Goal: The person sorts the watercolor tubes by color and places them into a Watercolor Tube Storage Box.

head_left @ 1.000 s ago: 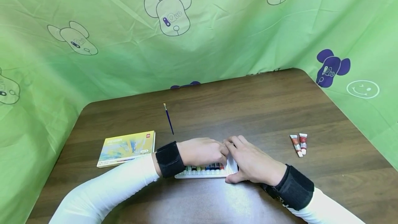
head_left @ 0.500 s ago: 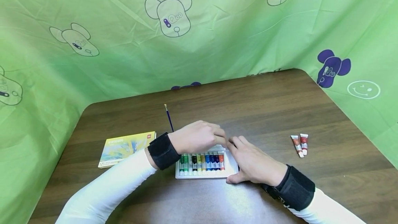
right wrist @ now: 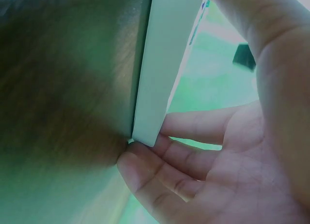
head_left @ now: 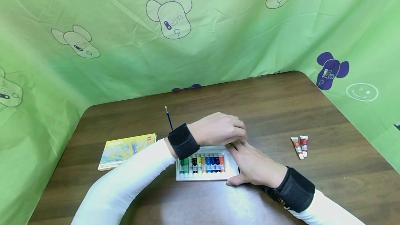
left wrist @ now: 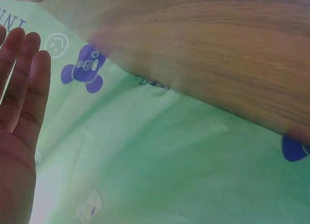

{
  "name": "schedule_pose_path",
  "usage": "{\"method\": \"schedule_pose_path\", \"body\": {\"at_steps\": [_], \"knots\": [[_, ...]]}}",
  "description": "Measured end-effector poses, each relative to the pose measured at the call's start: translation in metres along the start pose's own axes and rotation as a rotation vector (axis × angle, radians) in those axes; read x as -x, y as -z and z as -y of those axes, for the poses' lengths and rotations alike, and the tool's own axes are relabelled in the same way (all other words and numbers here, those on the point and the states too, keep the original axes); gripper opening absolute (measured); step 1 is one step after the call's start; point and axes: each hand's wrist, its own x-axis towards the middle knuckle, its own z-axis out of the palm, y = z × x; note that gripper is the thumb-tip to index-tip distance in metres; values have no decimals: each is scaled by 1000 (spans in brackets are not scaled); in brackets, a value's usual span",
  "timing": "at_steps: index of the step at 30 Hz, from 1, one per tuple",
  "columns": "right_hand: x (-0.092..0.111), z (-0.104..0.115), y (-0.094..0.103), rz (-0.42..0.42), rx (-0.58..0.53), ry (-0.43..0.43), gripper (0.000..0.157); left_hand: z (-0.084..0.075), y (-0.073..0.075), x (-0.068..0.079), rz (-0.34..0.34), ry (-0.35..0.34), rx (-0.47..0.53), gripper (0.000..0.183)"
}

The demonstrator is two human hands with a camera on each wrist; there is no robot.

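A white plastic tray (head_left: pixel 231 167) lies flat in front of me, with a row of small paint tubes (head_left: pixel 208 163) in green, black, yellow, blue and red. My right hand (head_left: pixel 257 165) grips its right end, thumb at the front edge and fingers at the back corner. The right wrist view shows the fingers curled about the tray's white side (right wrist: pixel 162 69). My left hand (head_left: pixel 220 128) is over the tray's back edge, close to the right fingertips. In the left wrist view several fingers (left wrist: pixel 31 98) look straight; I cannot tell whether the thumb and index finger pinch anything.
A yellow paint box (head_left: pixel 128 150) lies at the left, partly behind my left sleeve. Behind the left wrist is a thin blue paintbrush (head_left: pixel 169 118). Two tubes, orange (head_left: pixel 297 148) and red (head_left: pixel 304 146), lie at the right. Green cloth (head_left: pixel 125 72) hangs beyond the table.
My left hand has risen from inside the tray and moved back and to the right, uncovering the row of tubes. My right hand has kept its grip on the tray.
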Motion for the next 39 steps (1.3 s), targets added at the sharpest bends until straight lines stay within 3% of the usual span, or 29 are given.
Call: {"method": "schedule_pose_path", "body": {"at_steps": [11,19,23,28,35,39], "knots": [[-1,0,-5,-40,50,-28,102,-4,-3,-81,182,-79,-8,28],[-5,11,-8,-69,42,-14,93,-16,-11,-120,314,-116,-19,29],[-9,20,-7,-34,48,-9,82,-23,-16,-132,347,-139,-38,28],[-13,35,-10,37,22,-48,80,-31,-23,-141,373,-161,-74,28],[-8,49,-11,31,-5,-40,74,-46,-31,-152,434,-172,-157,25],[-6,53,-10,23,13,-26,69,-50,-33,-157,418,-184,-159,20]]}}
